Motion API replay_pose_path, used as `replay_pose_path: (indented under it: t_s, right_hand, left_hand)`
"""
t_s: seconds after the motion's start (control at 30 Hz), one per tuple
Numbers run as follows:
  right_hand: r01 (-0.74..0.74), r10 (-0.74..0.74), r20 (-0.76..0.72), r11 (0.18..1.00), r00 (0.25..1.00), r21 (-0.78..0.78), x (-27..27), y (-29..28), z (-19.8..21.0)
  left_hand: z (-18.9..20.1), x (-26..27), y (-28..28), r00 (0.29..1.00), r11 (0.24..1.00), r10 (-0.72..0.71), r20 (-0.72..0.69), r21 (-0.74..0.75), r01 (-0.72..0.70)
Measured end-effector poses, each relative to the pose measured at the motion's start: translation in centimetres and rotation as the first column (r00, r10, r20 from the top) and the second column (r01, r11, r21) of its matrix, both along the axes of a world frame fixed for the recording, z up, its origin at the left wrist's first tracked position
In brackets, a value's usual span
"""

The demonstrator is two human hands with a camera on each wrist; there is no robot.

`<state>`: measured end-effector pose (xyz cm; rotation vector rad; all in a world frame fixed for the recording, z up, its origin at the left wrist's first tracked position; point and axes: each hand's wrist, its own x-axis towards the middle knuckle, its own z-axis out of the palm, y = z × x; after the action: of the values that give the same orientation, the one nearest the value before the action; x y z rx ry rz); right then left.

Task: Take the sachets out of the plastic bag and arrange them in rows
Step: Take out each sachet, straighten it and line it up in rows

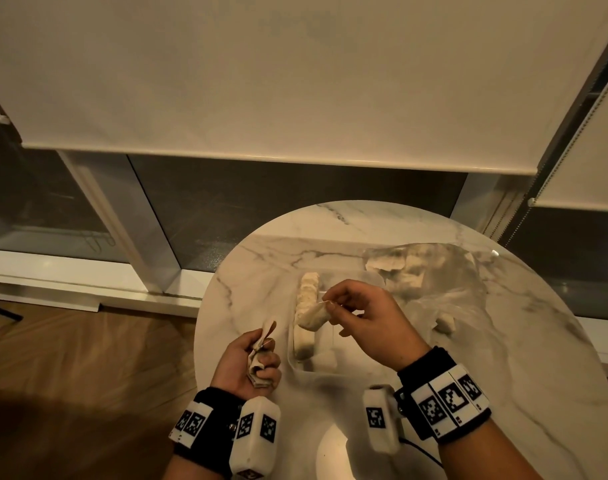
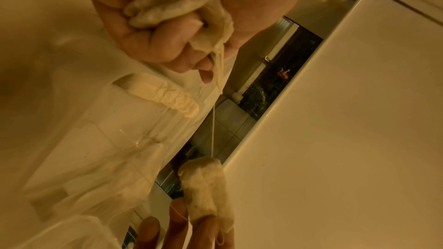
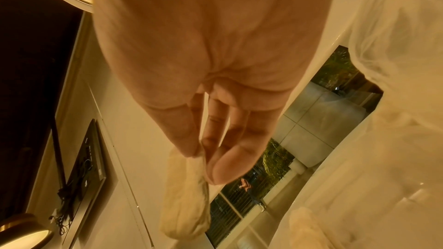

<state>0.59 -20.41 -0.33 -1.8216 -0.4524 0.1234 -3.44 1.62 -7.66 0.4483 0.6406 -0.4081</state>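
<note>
My left hand (image 1: 261,358) hangs over the table's left edge, fingers curled round a crumpled bunch of beige sachets (image 2: 177,5). A thin string (image 2: 213,130) runs from that bunch to a single sachet (image 1: 313,315), which my right hand (image 1: 330,304) pinches by its corner between thumb and fingertips (image 3: 218,169). That sachet (image 3: 185,200) dangles above a row of sachets (image 1: 307,292) standing in a clear tray (image 1: 371,275). The clear plastic bag (image 1: 444,282) lies crumpled at the back right, with more sachets (image 1: 392,263) inside.
All of this sits on a round marble table (image 1: 503,375). One loose sachet (image 1: 325,360) lies at the tray's near end, another (image 1: 446,323) beside the bag. Wooden floor (image 1: 88,358) lies left; a window with a roller blind (image 1: 261,81) is behind.
</note>
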Motion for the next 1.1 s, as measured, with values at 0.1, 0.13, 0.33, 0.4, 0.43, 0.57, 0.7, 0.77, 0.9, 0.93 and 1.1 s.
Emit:
replay_pose_path:
  t_s: [0.1,0.13,0.33,0.4,0.43,0.57,0.7,0.77,0.9,0.93,1.1]
  right_hand:
    - [0.007,-0.007,-0.007,1.0,1.0,0.017,0.3,-0.1,0.4]
    - [0.005,-0.005,-0.003,1.0,1.0,0.021,0.4,-0.1,0.6]
    - [-0.016,0.011,0.056,0.996,0.998,0.082,1.2,0.6,3.4]
    - [-0.026,0.022,0.058,0.996,0.998,0.085,1.5,1.2,4.2]
    - [-0.032,0.027,0.058,0.996,0.998,0.083,1.5,1.5,4.6]
    - [-0.054,0.051,0.051,0.997,0.997,0.056,1.6,2.5,5.5]
    - [-0.042,0.041,0.064,0.999,0.997,0.014,1.8,2.6,6.2]
    - [-0.031,0.03,0.069,1.0,0.997,0.008,1.8,2.6,6.6]
    - [-0.024,0.022,0.099,1.0,0.995,0.012,1.7,2.7,7.6]
    - [-0.026,0.025,0.103,1.0,0.994,0.012,1.6,2.8,7.8]
    - [-0.031,0.028,0.127,0.999,0.992,0.024,1.2,3.2,8.7]
  left_hand:
    - [-0.3,0.0,0.4,1.0,1.0,0.018,-0.009,-0.001,-0.018]
    - [-0.4,0.0,0.6,1.0,1.0,0.026,-0.016,-0.005,-0.026]
    - [-0.5,0.0,0.6,0.998,0.994,0.063,-0.03,0.09,-0.061]
    - [-0.2,0.0,0.3,0.998,0.989,0.053,-0.026,0.14,-0.049]
    - [0.0,0.0,0.2,0.999,0.984,0.048,-0.026,0.171,-0.043]
    - [1.1,-0.2,-0.7,0.998,0.934,0.062,0.014,0.352,-0.063]
    - [1.6,-0.7,-1.7,0.989,0.764,-0.019,0.148,0.64,-0.081]
    - [1.4,-0.9,-2.2,0.975,0.656,-0.117,0.191,0.752,-0.069]
    - [1.0,-0.8,-3.2,0.924,0.409,-0.312,0.223,0.909,-0.082]
    - [0.9,-0.8,-3.5,0.908,0.336,-0.357,0.221,0.937,-0.096]
    - [0.8,-0.6,-4.7,0.883,0.078,-0.446,0.145,0.989,-0.123]
